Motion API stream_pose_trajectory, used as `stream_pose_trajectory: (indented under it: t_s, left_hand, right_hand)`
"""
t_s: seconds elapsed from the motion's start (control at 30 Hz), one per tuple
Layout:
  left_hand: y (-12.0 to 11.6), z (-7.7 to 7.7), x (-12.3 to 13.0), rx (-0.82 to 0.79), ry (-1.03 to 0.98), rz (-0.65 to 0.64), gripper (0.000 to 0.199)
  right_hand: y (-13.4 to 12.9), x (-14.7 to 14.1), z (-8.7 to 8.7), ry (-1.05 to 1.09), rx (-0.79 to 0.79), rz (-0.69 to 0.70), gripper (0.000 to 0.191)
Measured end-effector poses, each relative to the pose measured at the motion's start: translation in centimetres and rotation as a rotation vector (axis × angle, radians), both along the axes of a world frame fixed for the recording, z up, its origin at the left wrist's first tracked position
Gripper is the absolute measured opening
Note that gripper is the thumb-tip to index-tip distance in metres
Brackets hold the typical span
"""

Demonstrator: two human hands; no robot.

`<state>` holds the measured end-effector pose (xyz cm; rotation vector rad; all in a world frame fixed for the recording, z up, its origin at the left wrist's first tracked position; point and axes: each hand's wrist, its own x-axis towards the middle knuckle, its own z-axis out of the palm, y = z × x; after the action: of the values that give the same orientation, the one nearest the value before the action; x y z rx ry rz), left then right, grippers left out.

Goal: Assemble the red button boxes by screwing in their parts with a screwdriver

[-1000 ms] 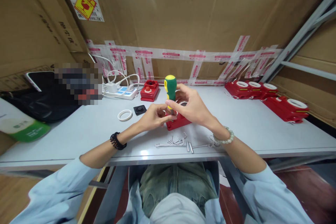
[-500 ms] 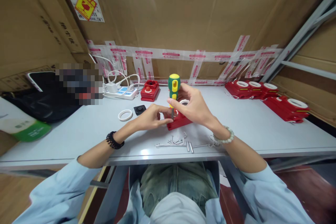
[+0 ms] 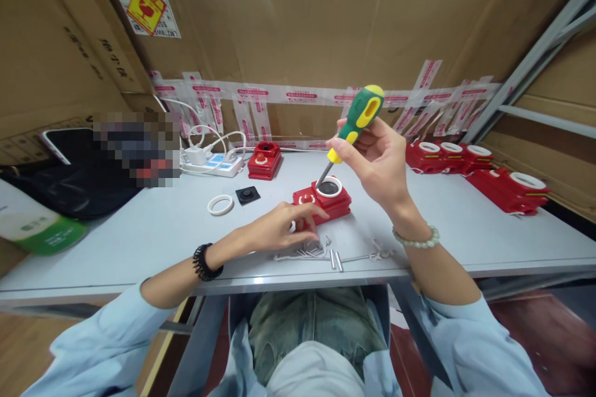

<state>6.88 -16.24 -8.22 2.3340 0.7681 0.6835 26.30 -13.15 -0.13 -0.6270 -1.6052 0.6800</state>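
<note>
My right hand point(image 3: 379, 164) is closed round the green and yellow handle of a screwdriver point(image 3: 357, 119), raised and tilted. Its shaft points down to the left, the tip in front of a red housing point(image 3: 333, 208) with a white ring point(image 3: 329, 187) on top; whether they touch I cannot tell. My left hand point(image 3: 291, 227) is at the near side of that housing, fingers apart and reaching over a small pile of screws point(image 3: 313, 249). Two metal pins point(image 3: 336, 260) and a thin rod with white string lie just right of the screws.
At left on the table lie a loose white ring point(image 3: 220, 205) and a black square part point(image 3: 247, 195). Behind them stand another red housing point(image 3: 264, 160) and a white power strip point(image 3: 218, 164) with cables. Several red housings point(image 3: 507, 191) line the right side. A cardboard wall rises behind.
My right hand has lifted the screwdriver up and to the right, tilting it from upright. My left hand has moved off the housing's front, down towards the screws.
</note>
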Motion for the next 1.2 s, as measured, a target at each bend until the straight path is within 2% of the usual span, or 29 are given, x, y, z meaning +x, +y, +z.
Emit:
stream_pose_trajectory:
  t_s: [0.17,0.3,0.37,0.47,0.5,0.53,0.6,0.67,0.8,0.9,1.03,1.2]
  left_hand:
    - [0.1,-1.0,0.3,-0.012,0.069,-0.042,0.023]
    - [-0.1,-0.6,0.2,0.071,0.049,-0.033,0.016]
    - [-0.2,-0.3,0.1,0.198,-0.022,0.051,0.013]
    - [0.1,-0.2,-0.1,0.409,-0.134,0.294,0.013]
    - [0.3,-0.3,-0.1,0.445,-0.12,0.373,0.019]
    - [0.6,-0.5,-0.1,0.458,-0.079,0.426,0.034]
    - [1.3,-1.0,-0.1,0.418,0.043,0.443,0.069]
    - [2.0,-1.5,-0.2,0.324,0.13,0.418,0.084]
    - [2.7,-1.8,-0.5,0.137,0.129,0.42,0.077]
    - [2.8,-1.5,-0.9,0.027,0.077,0.391,0.077]
    - [2.9,-1.4,-1.1,-0.056,-0.047,0.36,0.077]
    - [3.3,-1.2,-1.1,-0.17,-0.266,0.314,0.074]
  right_hand:
    - [0.3,-0.2,-0.4,0.012,0.021,0.03,0.04]
    - [0.6,0.0,-0.5,0.026,0.062,0.017,0.039]
    - [0.8,0.2,-0.4,0.006,0.083,-0.009,0.037]
    - [1.6,0.8,-0.3,0.003,0.133,-0.067,0.031]
    - [1.9,1.0,-0.3,0.012,0.147,-0.089,0.028]
    - [2.3,1.2,-0.4,0.022,0.154,-0.111,0.024]
    - [3.1,1.7,-0.6,0.031,0.138,-0.142,0.015]
    - [3.8,2.3,-1.1,0.003,0.088,-0.157,0.01]
    - [4.5,3.8,-2.1,-0.184,-0.031,-0.171,0.012]
    - [4.7,4.3,-2.7,-0.278,-0.139,-0.123,0.019]
    - [4.8,4.3,-3.1,-0.273,-0.214,-0.109,0.027]
    - [5.1,4.0,-3.6,-0.268,-0.23,-0.112,0.034]
